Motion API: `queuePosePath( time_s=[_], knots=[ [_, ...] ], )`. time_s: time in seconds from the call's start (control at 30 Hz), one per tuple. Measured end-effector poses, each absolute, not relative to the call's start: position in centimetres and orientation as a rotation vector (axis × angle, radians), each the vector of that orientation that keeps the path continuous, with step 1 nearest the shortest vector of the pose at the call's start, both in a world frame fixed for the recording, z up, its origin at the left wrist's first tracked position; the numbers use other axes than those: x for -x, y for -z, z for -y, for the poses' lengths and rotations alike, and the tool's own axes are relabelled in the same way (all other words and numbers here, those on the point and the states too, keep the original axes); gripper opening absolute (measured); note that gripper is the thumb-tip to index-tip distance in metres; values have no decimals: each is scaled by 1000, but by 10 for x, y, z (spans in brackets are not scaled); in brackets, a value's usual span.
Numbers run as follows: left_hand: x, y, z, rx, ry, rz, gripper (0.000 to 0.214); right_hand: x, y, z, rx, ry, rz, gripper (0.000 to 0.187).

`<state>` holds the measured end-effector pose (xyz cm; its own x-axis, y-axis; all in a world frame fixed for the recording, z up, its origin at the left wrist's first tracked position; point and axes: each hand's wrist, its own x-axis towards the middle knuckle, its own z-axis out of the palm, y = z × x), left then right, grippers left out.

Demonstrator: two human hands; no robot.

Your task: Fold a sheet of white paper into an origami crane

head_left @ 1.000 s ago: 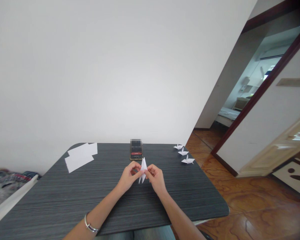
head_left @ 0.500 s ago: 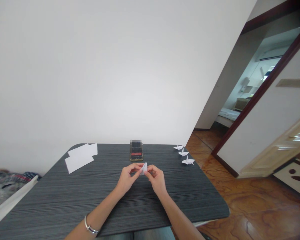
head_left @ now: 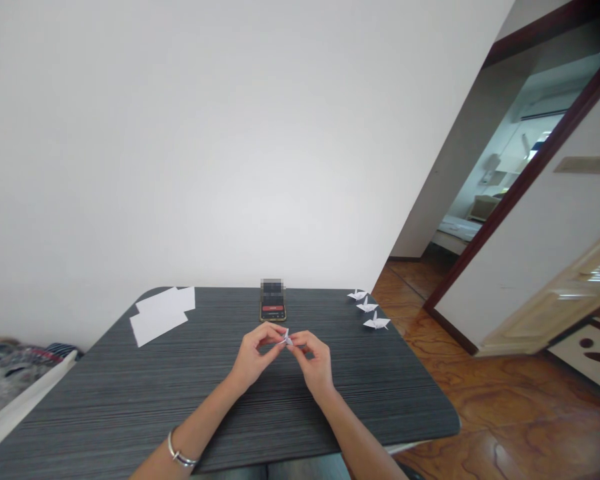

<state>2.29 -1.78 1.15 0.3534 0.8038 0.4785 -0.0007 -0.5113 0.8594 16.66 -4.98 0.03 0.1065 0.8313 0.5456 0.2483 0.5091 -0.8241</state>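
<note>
A small folded white paper crane (head_left: 287, 339) is pinched between my two hands over the middle of the dark table. My left hand (head_left: 254, 353) grips its left side with thumb and fingertips. On the other side, my right hand (head_left: 314, 363) has thumb and fingers closed on the paper. Fingertips hide most of the wings; a thin point sticks up between them. Three finished paper cranes (head_left: 377, 321) stand in a row near the table's right edge.
White paper sheets (head_left: 160, 319) overlap at the table's far left. A phone (head_left: 273, 307) leans upright at the back, beyond my hands. The dark wood-grain table (head_left: 180, 393) meets a white wall (head_left: 280, 167). A bed with rumpled fabric (head_left: 15, 380) is at left.
The folded paper has turned and tilted between my fingers, so less of its flat white face shows. Both hands stay in nearly the same place. The cranes, sheets and phone have not moved.
</note>
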Motion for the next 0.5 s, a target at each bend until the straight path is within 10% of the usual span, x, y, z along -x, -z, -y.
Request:
queuePosePath(
  time_s=[0.5],
  knots=[
    [-18,-15,19,-1927,-1236,-698,7,-166,4,48,1003,-640,1408,13]
  ],
)
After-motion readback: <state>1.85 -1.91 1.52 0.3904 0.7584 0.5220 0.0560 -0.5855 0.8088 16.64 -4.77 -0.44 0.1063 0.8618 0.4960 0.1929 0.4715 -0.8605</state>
